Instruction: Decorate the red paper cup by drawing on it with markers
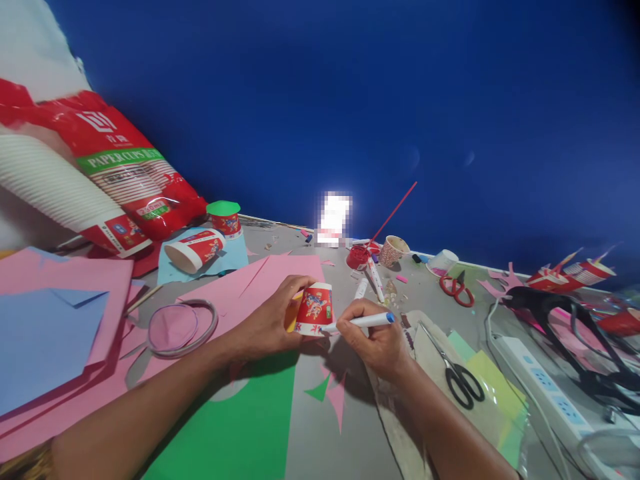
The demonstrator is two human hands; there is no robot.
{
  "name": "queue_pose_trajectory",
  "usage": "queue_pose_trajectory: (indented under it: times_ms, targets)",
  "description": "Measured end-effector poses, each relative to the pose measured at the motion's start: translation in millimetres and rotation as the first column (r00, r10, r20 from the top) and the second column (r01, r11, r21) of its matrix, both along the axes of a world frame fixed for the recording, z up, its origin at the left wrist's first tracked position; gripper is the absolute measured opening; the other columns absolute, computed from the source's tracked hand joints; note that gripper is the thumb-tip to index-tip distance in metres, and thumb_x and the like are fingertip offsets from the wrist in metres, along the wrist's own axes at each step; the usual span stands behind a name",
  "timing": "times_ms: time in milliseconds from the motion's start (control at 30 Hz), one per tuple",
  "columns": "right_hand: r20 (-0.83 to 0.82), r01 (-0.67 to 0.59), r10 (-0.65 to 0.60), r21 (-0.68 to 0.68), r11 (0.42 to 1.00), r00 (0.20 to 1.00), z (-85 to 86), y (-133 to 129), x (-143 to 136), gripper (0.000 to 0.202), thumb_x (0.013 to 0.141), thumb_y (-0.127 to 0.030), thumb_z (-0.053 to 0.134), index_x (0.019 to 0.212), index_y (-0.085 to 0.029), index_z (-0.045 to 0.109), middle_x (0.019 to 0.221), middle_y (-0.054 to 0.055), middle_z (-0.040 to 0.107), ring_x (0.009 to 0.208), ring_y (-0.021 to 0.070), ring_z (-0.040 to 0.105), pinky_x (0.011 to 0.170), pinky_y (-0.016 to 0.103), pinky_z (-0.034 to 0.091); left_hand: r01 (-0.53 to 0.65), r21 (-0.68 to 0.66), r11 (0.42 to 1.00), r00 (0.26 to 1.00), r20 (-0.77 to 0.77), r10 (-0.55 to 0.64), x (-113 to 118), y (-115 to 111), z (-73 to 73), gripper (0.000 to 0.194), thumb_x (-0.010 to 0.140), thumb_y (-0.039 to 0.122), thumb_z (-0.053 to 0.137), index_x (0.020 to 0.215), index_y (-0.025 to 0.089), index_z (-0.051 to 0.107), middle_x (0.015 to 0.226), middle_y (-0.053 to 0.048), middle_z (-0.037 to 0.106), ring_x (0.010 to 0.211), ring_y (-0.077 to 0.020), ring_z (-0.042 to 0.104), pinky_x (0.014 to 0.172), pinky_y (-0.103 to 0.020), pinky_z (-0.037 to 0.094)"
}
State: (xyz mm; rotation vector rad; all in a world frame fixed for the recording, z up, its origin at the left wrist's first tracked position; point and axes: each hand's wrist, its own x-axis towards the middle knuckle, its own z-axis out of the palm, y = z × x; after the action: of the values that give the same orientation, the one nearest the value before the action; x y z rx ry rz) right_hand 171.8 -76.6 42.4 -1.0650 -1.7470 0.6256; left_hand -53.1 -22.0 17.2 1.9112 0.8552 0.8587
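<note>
A red and white printed paper cup (316,305) is gripped in my left hand (280,310), its fingers wrapped round the cup's left side. A bit of yellow shows between the hand and the cup. My right hand (373,337) pinches a white marker (367,321) with a blue end, its tip at the white band along the cup's lower edge. Under my hands lie a green sheet (240,420) and a pink sheet (295,268). Green and pink paper scraps (334,400) rest on the grey table just below the cup.
At left stand a stack of paper cups (55,187) and a red cup bag (135,167). Another cup (197,250) lies on light blue paper. Black-handled scissors (463,383), red scissors (457,291) and a power strip (545,383) are at right. A blue wall (300,100) rises behind.
</note>
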Motion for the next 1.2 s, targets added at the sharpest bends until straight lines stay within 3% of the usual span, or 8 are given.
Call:
queue_pose_trajectory:
  times_ms: [867, 1200]
  targets:
    - [0.052, -0.001, 0.002, -0.016, 1.0, 0.999, 0.2, 0.3, -2.4, 0.017, 0.087, -0.025, 0.067, 0.071, -0.021, 0.067, 0.066, 0.001, 0.07, 0.058, 0.014, 0.06, 0.057, 0.025, 0.047, 0.012, 0.025, 1.0, 1.0, -0.013, -0.012, -0.8, -1.7, 0.5, 0.082, 0.071, 0.042, 0.088, 0.141, 0.028, 0.047, 0.142, -0.011, 0.055, 0.136, -0.0355, 0.057, 0.117, -0.055, 0.049]
    - [0.048, -0.017, 0.019, -0.037, 0.999, 0.999, 3.2, -0.8, -2.4, 0.015, 0.086, -0.024, 0.067, 0.071, -0.021, 0.067, 0.065, 0.0, 0.068, 0.057, 0.0135, 0.059, 0.057, 0.024, 0.046, 0.007, -0.03, 1.0, 1.0, 0.018, -0.007, 1.4, -2.5, 1.2, 0.084, 0.069, 0.042, 0.09, 0.139, 0.028, 0.047, 0.142, -0.011, 0.053, 0.134, -0.0347, 0.058, 0.115, -0.055, 0.051]
